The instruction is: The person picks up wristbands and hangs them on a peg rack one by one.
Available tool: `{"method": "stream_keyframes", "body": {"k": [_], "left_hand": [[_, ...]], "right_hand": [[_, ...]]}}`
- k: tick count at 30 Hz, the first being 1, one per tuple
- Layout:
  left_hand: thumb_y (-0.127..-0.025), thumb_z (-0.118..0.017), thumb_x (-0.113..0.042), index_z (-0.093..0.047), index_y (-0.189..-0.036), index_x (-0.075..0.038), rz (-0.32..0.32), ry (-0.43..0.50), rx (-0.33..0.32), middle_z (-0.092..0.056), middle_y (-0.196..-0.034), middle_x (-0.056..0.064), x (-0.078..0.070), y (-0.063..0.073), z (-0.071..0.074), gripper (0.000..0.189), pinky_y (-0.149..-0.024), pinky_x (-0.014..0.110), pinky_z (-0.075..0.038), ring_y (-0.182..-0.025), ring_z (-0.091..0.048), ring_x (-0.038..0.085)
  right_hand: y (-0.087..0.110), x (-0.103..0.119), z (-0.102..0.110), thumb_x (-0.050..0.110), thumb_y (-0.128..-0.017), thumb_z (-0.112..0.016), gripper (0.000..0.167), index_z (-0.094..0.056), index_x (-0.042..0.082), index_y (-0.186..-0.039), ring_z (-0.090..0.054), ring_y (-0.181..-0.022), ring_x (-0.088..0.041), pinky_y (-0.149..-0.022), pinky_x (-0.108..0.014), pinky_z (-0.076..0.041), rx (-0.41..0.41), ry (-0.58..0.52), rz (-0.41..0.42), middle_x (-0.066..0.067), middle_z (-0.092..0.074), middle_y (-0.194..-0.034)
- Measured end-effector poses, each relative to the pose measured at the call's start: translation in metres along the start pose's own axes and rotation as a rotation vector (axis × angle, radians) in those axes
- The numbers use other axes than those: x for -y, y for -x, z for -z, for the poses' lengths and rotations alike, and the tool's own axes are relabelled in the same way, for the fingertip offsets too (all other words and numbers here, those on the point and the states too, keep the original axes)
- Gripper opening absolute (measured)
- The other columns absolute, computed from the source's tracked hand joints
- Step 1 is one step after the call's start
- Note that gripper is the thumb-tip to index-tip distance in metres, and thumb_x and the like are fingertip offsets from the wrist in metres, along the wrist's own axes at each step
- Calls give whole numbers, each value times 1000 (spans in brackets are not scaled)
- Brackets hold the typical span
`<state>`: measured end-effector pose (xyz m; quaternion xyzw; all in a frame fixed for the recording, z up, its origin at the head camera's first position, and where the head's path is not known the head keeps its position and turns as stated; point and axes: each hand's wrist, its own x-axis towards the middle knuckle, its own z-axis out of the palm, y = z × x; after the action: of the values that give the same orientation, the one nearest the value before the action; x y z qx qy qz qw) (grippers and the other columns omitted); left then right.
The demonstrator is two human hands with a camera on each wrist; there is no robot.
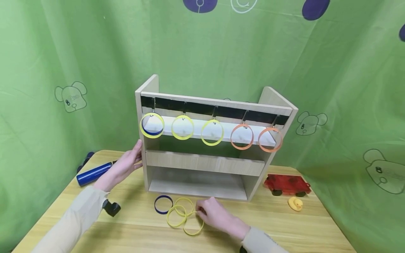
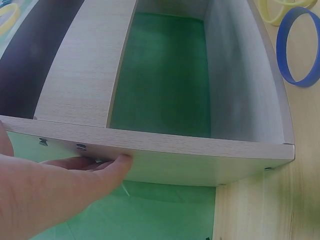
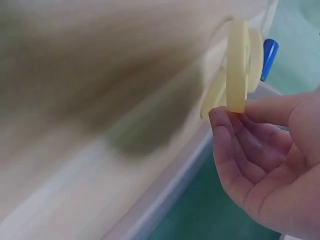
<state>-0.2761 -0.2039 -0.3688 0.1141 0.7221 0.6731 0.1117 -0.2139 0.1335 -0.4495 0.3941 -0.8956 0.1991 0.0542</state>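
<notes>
My right hand point(image 1: 218, 215) pinches the edge of a yellow silicone wristband point(image 3: 236, 65) between thumb and fingertips, low over the table. Two more yellow wristbands point(image 1: 169, 223) overlap beside it, and a dark blue wristband point(image 1: 155, 207) lies at their left. With thumb and fingers extended, my left hand point(image 1: 126, 164) touches the outer left side of a light wooden rack point(image 1: 202, 162). Wristbands hang from hooks along the rack's black strip: a yellow one point(image 1: 141, 128) with a blue one point(image 1: 153, 133) at the left, two yellow, then two orange point(image 1: 232, 142) at the right.
A blue cylinder point(image 1: 94, 174) lies on the table point(image 1: 133, 225) behind my left forearm. To the rack's right stand a red toy car point(image 1: 287, 184) and a small yellow rubber duck point(image 1: 295, 203). A green curtain point(image 1: 209, 52) hangs behind the table.
</notes>
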Motion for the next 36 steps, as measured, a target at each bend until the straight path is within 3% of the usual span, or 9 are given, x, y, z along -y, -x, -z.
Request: {"method": "stream_keyframes", "body": {"k": [8,15,25,31,36], "left_hand": [[-99,-19,-68,-4,-158,-1,16,-13,-11,-6,-165,26,1,0,1,91,-126,58,-15,-154,-9,43],[-100,-19,-68,-4,-158,-1,17,-15,-7,-6,-165,26,1,0,1,90,-127,58,-15,-154,-9,43],[-99,-19,-68,-4,-158,-1,11,-6,-3,-6,-165,27,0,1,0,90,-126,57,-15,-154,-9,43],[-100,-19,-67,-5,-158,1,-1,1,3,-7,-165,28,1,0,0,90,-126,58,-16,-154,-10,43],[-100,-19,-67,-6,-158,0,-1,6,-1,-9,-164,28,1,0,0,89,-126,58,-17,-154,-11,43]], "right_hand": [[-1,3,26,-1,-83,-71,9,-67,6,-79,-60,-63,-5,-57,-9,-49,-65,79,24,-3,-70,-74],[-12,14,71,-2,-81,-72,11,-67,8,-81,-60,-64,-6,-57,-7,-50,-195,161,107,-1,-67,-74],[-48,53,153,0,-83,-74,10,-67,6,-87,-63,-70,-8,-61,-15,-56,-392,285,328,-1,-67,-79],[-74,79,194,0,-89,-67,6,-66,6,-89,-61,-72,-12,-63,-20,-57,-449,272,369,-3,-66,-81],[-99,90,214,-3,-89,-65,6,-67,3,-90,-66,-76,-15,-69,-23,-59,-514,253,387,-7,-69,-83]]}}
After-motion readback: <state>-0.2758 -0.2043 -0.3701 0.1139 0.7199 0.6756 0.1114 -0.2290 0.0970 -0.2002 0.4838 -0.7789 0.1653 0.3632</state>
